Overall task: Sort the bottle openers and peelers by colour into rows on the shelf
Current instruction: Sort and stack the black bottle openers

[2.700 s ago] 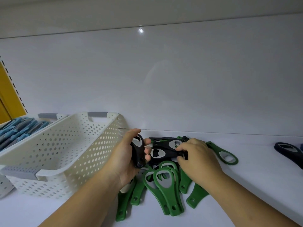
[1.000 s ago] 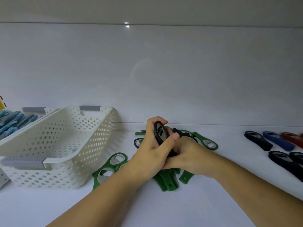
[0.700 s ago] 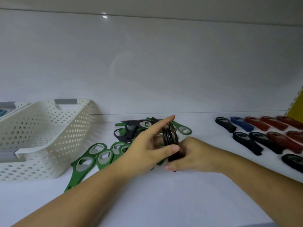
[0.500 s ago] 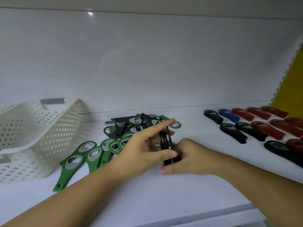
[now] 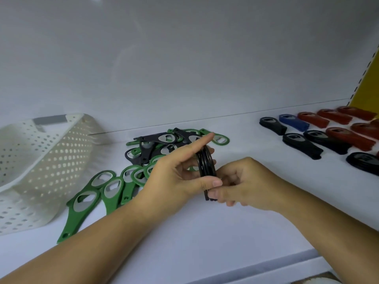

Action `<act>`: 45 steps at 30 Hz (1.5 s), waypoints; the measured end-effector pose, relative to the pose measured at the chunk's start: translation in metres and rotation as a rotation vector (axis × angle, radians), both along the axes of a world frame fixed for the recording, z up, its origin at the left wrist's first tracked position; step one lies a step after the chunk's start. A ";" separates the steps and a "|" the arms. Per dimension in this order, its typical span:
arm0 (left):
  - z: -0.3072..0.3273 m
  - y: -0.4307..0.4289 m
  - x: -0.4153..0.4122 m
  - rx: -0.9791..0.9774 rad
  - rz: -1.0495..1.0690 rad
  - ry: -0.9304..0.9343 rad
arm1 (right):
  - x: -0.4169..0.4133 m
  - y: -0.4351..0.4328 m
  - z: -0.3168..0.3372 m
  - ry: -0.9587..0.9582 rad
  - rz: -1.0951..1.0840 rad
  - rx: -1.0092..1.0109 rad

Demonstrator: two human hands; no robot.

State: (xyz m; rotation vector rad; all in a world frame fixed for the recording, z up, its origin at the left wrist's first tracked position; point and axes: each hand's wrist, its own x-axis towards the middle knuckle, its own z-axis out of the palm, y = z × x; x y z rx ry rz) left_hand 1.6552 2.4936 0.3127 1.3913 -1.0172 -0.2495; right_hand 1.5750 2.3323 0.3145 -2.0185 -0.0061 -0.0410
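A small stack of black bottle openers [image 5: 206, 163] stands on edge above the white shelf [image 5: 205, 232]. My left hand [image 5: 176, 177] pinches its upper part with the thumb in front and the forefinger stretched over the top. My right hand [image 5: 244, 183] grips the stack's handles from the right. Behind the hands lies a loose pile of green bottle openers [image 5: 106, 187] mixed with a few black ones [image 5: 155, 140]. At the right, black openers [image 5: 300, 145], one blue opener [image 5: 293, 122] and red openers [image 5: 348, 138] lie in rows.
A white perforated basket [image 5: 37, 167] with grey handles stands at the left. The shelf's white back wall rises behind. A yellow upright [image 5: 367, 91] borders the far right. The shelf's front edge [image 5: 266, 269] runs below my forearms.
My view has swung right, so the sorted rows came into sight. Both hands gathered black openers from the pile into one stack and hold it a little right of the pile.
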 end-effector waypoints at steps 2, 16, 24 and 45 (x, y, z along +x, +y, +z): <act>-0.001 0.000 0.001 0.014 0.000 0.003 | 0.000 0.001 0.000 -0.031 0.005 -0.005; -0.007 -0.001 -0.003 0.058 -0.059 -0.079 | -0.003 0.003 -0.009 -0.051 0.018 -0.109; -0.005 -0.001 -0.005 0.038 -0.044 -0.049 | -0.002 0.002 -0.009 0.012 0.028 -0.088; -0.001 0.003 -0.005 -0.121 -0.182 0.264 | -0.027 0.016 0.014 0.071 -0.161 -0.103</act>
